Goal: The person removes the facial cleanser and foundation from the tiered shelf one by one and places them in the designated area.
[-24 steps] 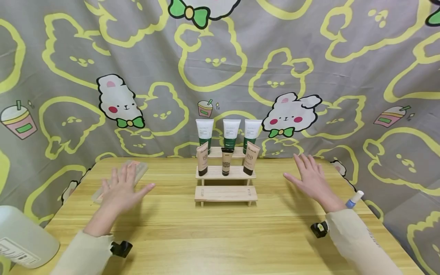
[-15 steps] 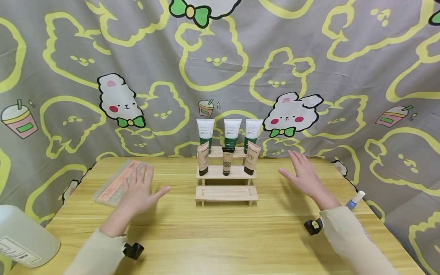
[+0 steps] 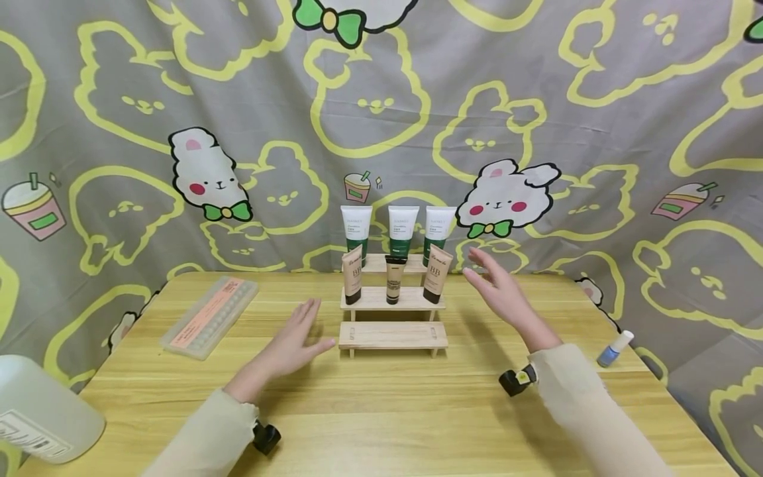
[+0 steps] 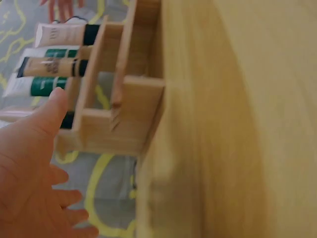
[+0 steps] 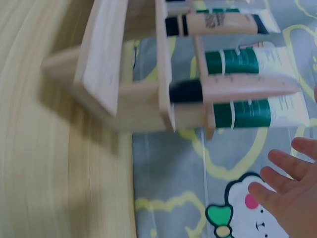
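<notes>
A three-tier wooden display stand (image 3: 392,335) stands mid-table. On its top tier are three white-and-green tubes (image 3: 403,228). The middle tier bears two beige BB cream tubes (image 3: 437,271) with dark caps and, between them, a smaller tan tube (image 3: 393,279); the lowest tier is bare. My left hand (image 3: 291,344), fingers straight and thumb apart, hovers just left of the lowest tier and holds nothing. To the right of the tubes, my right hand (image 3: 497,288) is raised with its fingers extended, also holding nothing. The right wrist view shows its fingers (image 5: 282,178) beside the tubes.
A flat clear case with a pink label (image 3: 208,318) lies on the table's left side. A large whitish jug (image 3: 48,411) is at the near left edge. A small bottle with blue contents and a white cap (image 3: 615,349) lies at the right. A patterned curtain (image 3: 268,86) hangs behind.
Both hands have moved inward toward the stand, the left one from over the flat case, which now shows fully. The stand and tubes stay in place.
</notes>
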Demonstrator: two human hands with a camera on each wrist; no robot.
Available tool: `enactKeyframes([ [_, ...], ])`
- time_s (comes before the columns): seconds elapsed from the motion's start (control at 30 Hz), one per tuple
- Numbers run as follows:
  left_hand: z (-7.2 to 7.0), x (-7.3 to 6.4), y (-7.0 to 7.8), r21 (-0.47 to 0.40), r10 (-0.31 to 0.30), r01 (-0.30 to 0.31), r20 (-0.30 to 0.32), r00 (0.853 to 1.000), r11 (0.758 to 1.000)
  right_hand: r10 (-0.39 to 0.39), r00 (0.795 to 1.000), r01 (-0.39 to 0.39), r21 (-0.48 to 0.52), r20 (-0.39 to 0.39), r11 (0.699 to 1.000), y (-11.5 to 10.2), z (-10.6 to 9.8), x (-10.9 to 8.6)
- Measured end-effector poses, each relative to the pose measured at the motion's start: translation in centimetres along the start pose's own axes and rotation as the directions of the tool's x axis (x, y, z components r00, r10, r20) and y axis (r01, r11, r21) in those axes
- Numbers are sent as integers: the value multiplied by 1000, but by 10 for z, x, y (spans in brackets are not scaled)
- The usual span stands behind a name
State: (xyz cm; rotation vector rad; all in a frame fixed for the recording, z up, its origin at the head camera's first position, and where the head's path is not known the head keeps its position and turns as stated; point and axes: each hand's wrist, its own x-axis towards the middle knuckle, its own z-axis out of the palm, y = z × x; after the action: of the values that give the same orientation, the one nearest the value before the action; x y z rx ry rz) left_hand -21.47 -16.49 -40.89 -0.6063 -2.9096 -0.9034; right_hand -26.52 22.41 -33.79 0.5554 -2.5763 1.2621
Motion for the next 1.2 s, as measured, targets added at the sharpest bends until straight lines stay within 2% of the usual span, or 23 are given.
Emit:
enactKeyframes([
  [0.17, 12, 7, 0, -157, 23, -18, 28, 999, 987, 10, 999, -4, 141, -36, 990, -10, 8, 6],
  [0.3, 21, 11, 1, -224, 13, -5, 32, 999, 974, 26, 998, -13, 210, -58, 978, -13, 14, 11],
  [0.6, 36, 16, -2, -267, -30, 44, 56, 998, 963, 62, 989, -22, 277, -138, 961, -16, 29, 19],
  [0.9, 37, 17, -3, -287, -59, 67, 37, 998, 956, 88, 960, -1, 315, -264, 949, -19, 34, 22],
  [1.2, 37, 17, 0, -312, -64, 69, 25, 998, 948, 93, 950, 26, 372, -299, 928, -21, 35, 23],
])
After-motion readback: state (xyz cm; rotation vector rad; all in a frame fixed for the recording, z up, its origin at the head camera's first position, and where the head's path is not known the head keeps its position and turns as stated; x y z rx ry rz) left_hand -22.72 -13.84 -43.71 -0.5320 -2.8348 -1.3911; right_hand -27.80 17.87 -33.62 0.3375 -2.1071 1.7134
